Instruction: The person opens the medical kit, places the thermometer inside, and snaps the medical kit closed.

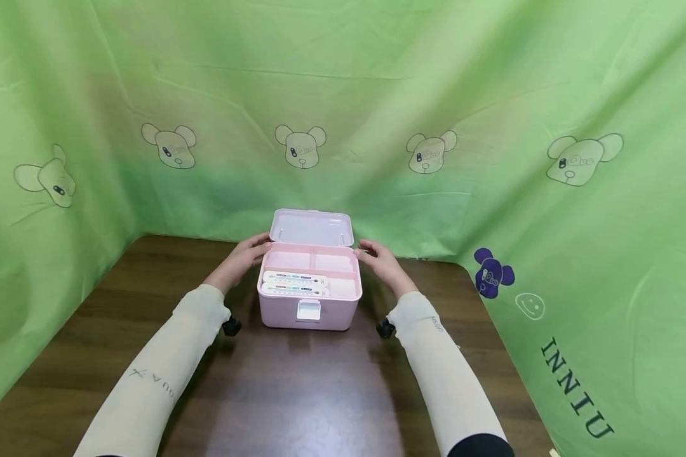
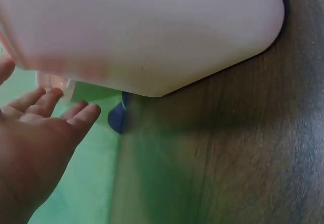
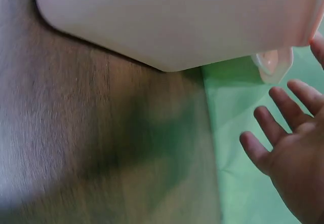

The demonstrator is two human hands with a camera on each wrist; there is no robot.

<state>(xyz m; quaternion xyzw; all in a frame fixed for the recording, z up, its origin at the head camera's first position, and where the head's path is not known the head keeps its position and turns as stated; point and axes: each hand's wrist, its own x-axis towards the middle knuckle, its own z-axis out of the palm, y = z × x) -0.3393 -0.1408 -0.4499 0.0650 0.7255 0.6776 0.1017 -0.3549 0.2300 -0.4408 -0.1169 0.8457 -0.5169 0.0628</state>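
Note:
A pink storage box (image 1: 310,315) stands on the table with its lid (image 1: 312,227) tipped back. Its upper tray (image 1: 343,289) has compartments, and two white packages with coloured print (image 1: 294,289) lie in the front left one. A pale latch (image 1: 309,310) hangs on the front wall. My left hand (image 1: 244,259) is at the box's back left corner, fingers spread and nearly straight beside the wall. On the opposite side my right hand (image 1: 384,263) has its fingers extended, thumb at the rim. Both wrist views show the palms beside the box walls, fingers loose.
The brown wooden table (image 1: 297,393) extends in front of the box. Green cloth (image 1: 343,95) with printed bear heads hangs behind and along both sides, close behind the open lid.

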